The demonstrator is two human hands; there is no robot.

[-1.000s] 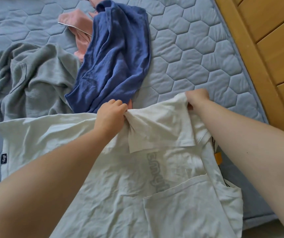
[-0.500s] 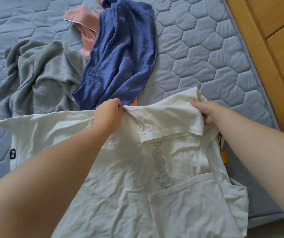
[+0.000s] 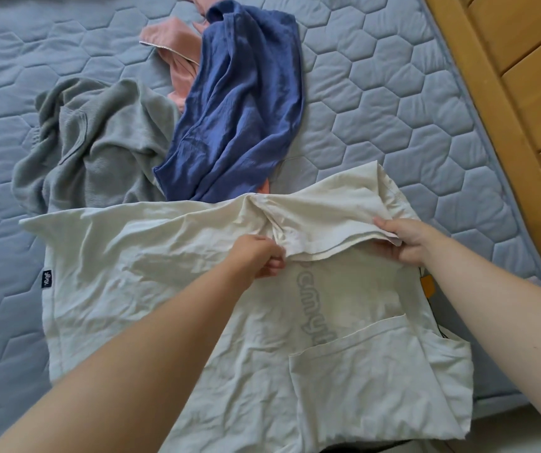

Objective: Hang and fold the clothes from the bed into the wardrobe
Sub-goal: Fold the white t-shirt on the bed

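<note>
Quilted blue-grey mattress (image 3: pixel 17 76), hexagon stitching, under everything. Far left: small dark label (image 3: pixel 46 278) sewn at the edge of a white T-shirt (image 3: pixel 164 273), spread flat and creased across the near part of the mattress, lower edge running out of view. Behind its left half: grey garment (image 3: pixel 99 148), crumpled in a heap, touching the T-shirt's far edge. Next right: pink garment (image 3: pixel 174 40), mostly buried beneath a blue garment (image 3: pixel 246 103), rumpled, lying lengthwise, near end meeting the T-shirt. Centre: left hand (image 3: pixel 261 256), forearm reaching in from lower left, fingers curled tight, pinching a bunch of T-shirt cloth at the inner end of the turned-over sleeve (image 3: pixel 328 214). Pale grey lettering (image 3: pixel 315 308) printed down the T-shirt, just right of that hand, top part covered. That sleeve folded inward over the body of the shirt, lifted slightly off it. Right hand (image 3: pixel 406 240), thumb on top and fingers underneath, pinching the sleeve's hem at its outer end. Orange tag (image 3: pixel 427 284) at the T-shirt's right edge, just below that hand. Far right: wooden panels (image 3: pixel 507 76), alongside the mattress edge.
</note>
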